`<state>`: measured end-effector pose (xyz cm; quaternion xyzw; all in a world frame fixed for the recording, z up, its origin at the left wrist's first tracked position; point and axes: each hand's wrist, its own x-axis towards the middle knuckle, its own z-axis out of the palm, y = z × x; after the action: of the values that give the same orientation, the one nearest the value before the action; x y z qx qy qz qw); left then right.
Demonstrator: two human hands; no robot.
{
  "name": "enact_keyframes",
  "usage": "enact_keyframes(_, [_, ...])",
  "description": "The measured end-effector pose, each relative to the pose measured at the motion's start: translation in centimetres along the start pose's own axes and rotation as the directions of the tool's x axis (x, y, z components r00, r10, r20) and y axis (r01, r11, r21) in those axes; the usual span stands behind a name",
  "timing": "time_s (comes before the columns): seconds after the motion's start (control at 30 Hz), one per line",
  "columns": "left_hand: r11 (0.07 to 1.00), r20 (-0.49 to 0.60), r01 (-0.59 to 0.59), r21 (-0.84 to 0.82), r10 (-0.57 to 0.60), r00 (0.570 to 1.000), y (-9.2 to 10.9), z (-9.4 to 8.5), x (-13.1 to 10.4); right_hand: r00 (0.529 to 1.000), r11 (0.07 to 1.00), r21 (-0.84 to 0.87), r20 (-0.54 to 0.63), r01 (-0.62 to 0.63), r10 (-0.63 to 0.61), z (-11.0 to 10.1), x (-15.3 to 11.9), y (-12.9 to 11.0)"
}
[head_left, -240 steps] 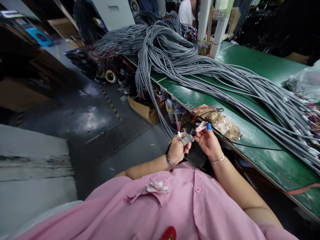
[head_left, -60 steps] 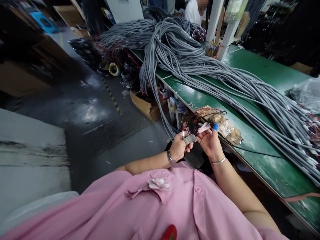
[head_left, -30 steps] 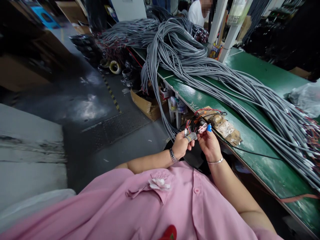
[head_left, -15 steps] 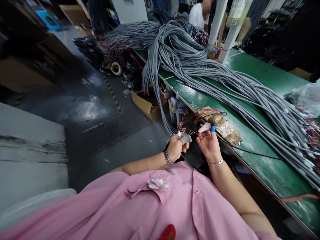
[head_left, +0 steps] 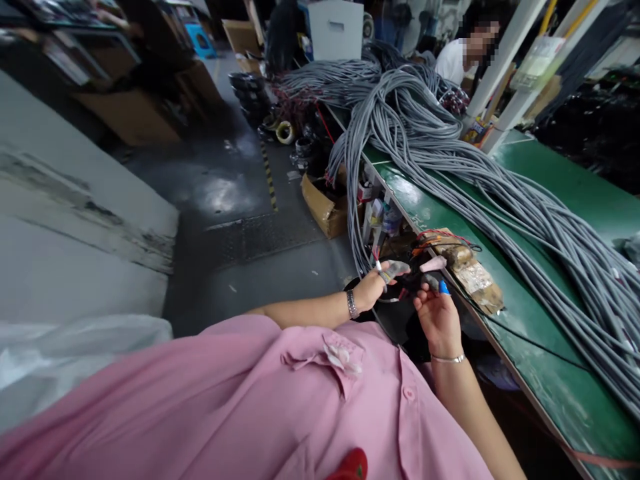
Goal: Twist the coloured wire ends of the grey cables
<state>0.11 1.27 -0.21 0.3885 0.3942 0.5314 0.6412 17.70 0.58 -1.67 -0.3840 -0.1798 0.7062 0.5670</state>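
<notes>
My left hand [head_left: 370, 290] is closed around the end of a grey cable [head_left: 384, 279], with the thumb, in a grey finger cover [head_left: 397, 269], lying across it. A white piece and a few thin coloured wires [head_left: 376, 253] stick up above the fist. To its right, my right hand [head_left: 440, 323] is palm up with its fingers apart and partly bent. It wears a pink finger cover [head_left: 433, 264] and a blue one [head_left: 444, 287]; I see nothing held in it. Both hands are near the front edge of the green table [head_left: 415, 200].
Long bundles of grey cables [head_left: 480, 180] lie along the table and hang over its edge. A taped cardboard piece [head_left: 475, 280] with wires sits by my right hand. An open cardboard box [head_left: 325, 207] stands on the floor. A person in white [head_left: 453, 63] is behind the cables.
The view has swung left, so the scene sits further right. The fan of coloured wires at my left hand shows less now, and my right hand's fingers have spread further apart.
</notes>
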Motion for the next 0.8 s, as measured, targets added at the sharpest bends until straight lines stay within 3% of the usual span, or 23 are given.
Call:
enact_keyframes(0.1, [0.99, 0.078, -0.08, 0.117, 0.071, 0.994, 0.8, 0.6, -1.0, 0.998, 0.992, -0.108, 0.018, 0.061, -0.06, -0.3, -0.9, 0.1])
enact_keyframes(0.23, [0.973, 0.247, -0.067, 0.219, 0.011, 0.969, 1.1, 1.2, -2.6, 0.976, 0.922, -0.32, 0.071, 0.217, -0.205, -0.4, -2.9, 0.6])
enact_keyframes(0.43, [0.926, 0.226, 0.004, 0.378, -0.096, 0.969, 0.4, 1.5, -4.2, 0.891, 0.696, -0.583, 0.116, 0.419, -0.439, -0.1, -6.1, 0.7])
enact_keyframes(0.5, [0.913, 0.225, 0.0, 0.408, -0.101, 0.969, 0.1, 1.5, -4.4, 0.888, 0.658, -0.614, 0.178, 0.437, -0.423, 0.5, -6.7, 0.6])
enact_keyframes(0.63, [0.885, 0.242, -0.024, 0.465, -0.101, 0.965, -0.9, 1.2, -4.7, 0.889, 0.69, -0.561, 0.313, 0.457, -0.334, 2.0, -6.9, 0.6])
enact_keyframes(0.8, [0.854, 0.288, -0.029, 0.519, -0.143, 0.947, -2.0, 0.7, -5.1, 0.875, 0.659, -0.58, 0.26, 0.48, -0.408, 2.3, -5.8, 0.8])
